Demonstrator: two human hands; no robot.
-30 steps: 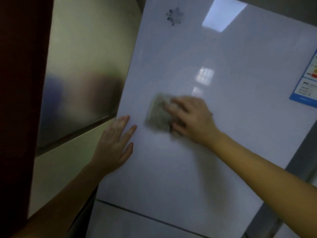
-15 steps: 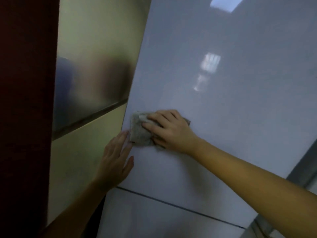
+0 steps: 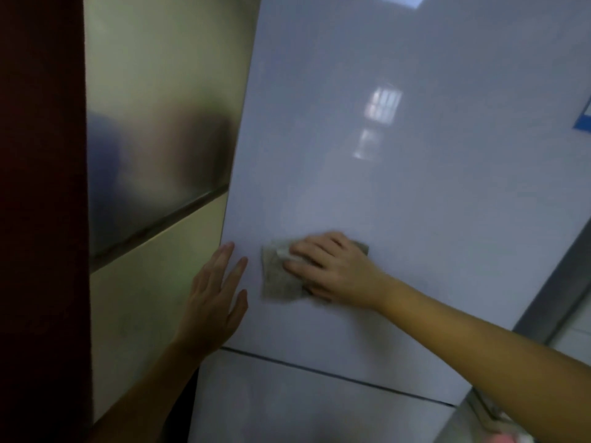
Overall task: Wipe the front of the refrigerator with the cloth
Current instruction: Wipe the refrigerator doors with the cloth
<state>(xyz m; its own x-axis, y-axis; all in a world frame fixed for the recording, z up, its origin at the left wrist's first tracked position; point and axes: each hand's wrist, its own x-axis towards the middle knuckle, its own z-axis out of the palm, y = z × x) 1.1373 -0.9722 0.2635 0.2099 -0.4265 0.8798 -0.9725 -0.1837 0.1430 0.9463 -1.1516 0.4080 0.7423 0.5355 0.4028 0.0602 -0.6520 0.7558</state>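
The white glossy refrigerator door (image 3: 399, 155) fills most of the head view. A grey folded cloth (image 3: 278, 279) lies flat against the door's lower left part. My right hand (image 3: 332, 266) presses the cloth to the door, fingers spread over it and pointing left. My left hand (image 3: 217, 295) rests flat with straight fingers on the door's left edge, a little left of the cloth and apart from it. A dark seam (image 3: 335, 375) below both hands separates the upper door from the lower one.
A tiled wall (image 3: 153, 123) with a shiny metallic patch stands left of the refrigerator. A dark red surface (image 3: 38, 187) runs down the far left. A blue label (image 3: 583, 123) shows at the door's right edge, and a grey frame (image 3: 563, 282) borders the refrigerator's right side.
My right hand has slid the cloth a little to the right, away from my left hand. The left hand stays on the door's left edge. The view has shifted slightly.
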